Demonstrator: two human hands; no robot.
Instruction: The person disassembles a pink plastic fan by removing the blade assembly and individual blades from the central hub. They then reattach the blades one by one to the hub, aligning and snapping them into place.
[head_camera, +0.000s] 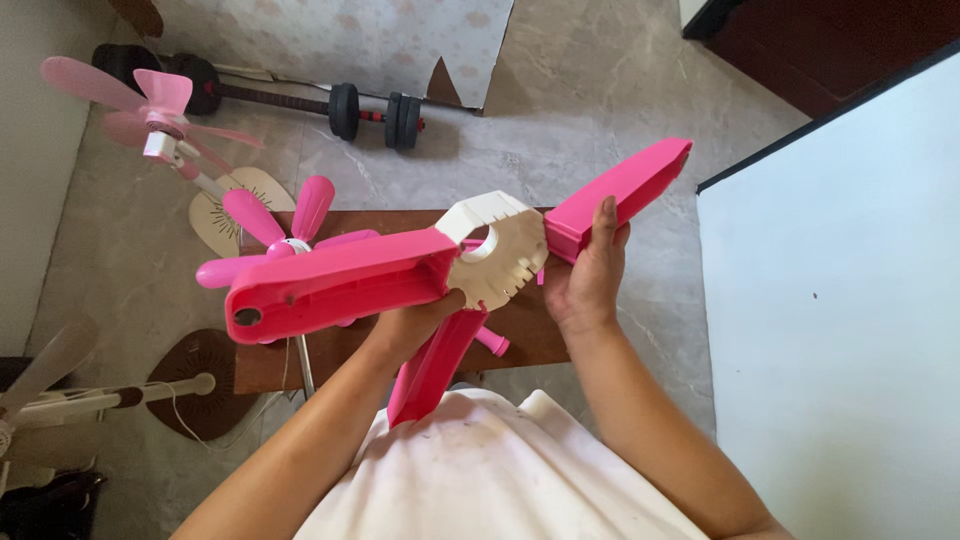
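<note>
Fan base (490, 255) held mid-frame above the brown tabletop (520, 335): white hub, three pink legs splayed. Left hand (415, 325) clamped under the hub where the long left leg (335, 280) joins. Right hand (585, 280) gripping the upper-right leg (625, 190) near its root. Third leg (435, 365) points down toward the lap. Pink fans (two, unboxed) at upper left (150, 105) and behind the left leg (280, 235); barbell (345, 108) on the floor.

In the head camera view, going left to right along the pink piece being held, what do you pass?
Long pink leg → left hand → white hub → right hand, gripping the second pink leg → white board at the right edge.
</note>
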